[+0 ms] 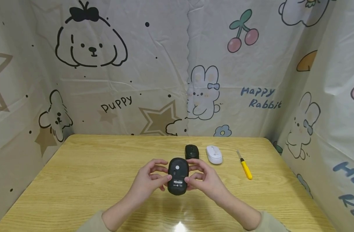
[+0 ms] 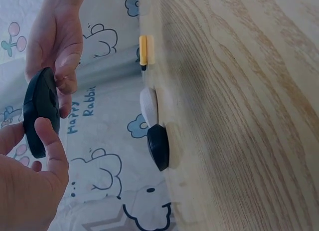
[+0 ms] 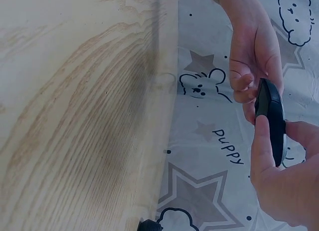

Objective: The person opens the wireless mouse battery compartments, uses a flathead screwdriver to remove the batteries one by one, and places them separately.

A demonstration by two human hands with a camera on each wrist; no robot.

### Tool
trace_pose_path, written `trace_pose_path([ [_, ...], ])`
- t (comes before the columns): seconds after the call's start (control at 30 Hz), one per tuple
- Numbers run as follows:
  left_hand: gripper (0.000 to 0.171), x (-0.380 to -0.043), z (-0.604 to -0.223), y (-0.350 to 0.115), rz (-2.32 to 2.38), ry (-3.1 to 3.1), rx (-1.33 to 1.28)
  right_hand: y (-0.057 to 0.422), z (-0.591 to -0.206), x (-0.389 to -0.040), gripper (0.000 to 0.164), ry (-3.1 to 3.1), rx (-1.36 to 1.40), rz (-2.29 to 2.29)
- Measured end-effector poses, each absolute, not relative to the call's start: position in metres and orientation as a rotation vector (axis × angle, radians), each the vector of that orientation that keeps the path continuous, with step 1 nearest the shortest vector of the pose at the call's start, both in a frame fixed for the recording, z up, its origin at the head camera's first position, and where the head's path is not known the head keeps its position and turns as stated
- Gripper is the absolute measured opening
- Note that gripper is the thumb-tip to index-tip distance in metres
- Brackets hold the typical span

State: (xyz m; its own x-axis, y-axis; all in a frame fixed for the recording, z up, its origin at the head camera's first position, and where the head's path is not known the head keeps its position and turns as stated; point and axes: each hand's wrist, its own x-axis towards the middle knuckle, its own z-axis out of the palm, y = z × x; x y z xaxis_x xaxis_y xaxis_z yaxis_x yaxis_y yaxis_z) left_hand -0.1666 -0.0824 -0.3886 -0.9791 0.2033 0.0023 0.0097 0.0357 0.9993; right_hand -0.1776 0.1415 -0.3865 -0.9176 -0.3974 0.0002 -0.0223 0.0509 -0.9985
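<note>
The table's (image 1: 87, 174) white mouse (image 1: 214, 155) and screwdriver (image 1: 246, 169) lie beyond the held mouse (image 1: 177, 188).

Mouse (image 1: 178, 178) between hands (image 1: 148, 179) (image 1: 204, 179); behind on table (image 1: 92, 170), rightwards: second mouse (image 1: 192, 151), third mouse (image 1: 214, 155), screwdriver (image 1: 246, 169).

Left hand (image 1: 152, 175) and right hand (image 1: 203, 175) held close together, both pinching, fingers (image 1: 157, 162) bent, thumbs (image 1: 163, 181) pointing inward, bare wrists (image 1: 129, 199), arms (image 1: 117, 212) slanting up from each side
</note>
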Motion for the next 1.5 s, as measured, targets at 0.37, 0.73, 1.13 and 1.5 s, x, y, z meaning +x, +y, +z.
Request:
trace_pose_path([
  [0.37,0.044,-0.1652,-0.3854,-0.0812,2.031,2.104,0.187,0.144,-0.386,-0.1782,0.054,2.031,-0.386,-1.926],
  [0.73,0.046,-0.1659,-0.387,-0.0838,1.996,2.05,0.222,0.1431,-0.3859,-0.1778,0.056,2.004,-0.358,-1.862],
  [1.13,0.051,-0.1663,-0.3897,-0.084,1.996,2.005,0.221,0.1423,-0.3884,-0.1769,0.055,2.006,-0.365,-1.815],
  [1.5,0.043,-0.1726,-0.3872,-0.0896,1.909,2.017,0.171,0.1493,-0.3876,-0.1764,0.05,1.955,-0.425,-1.793],
])
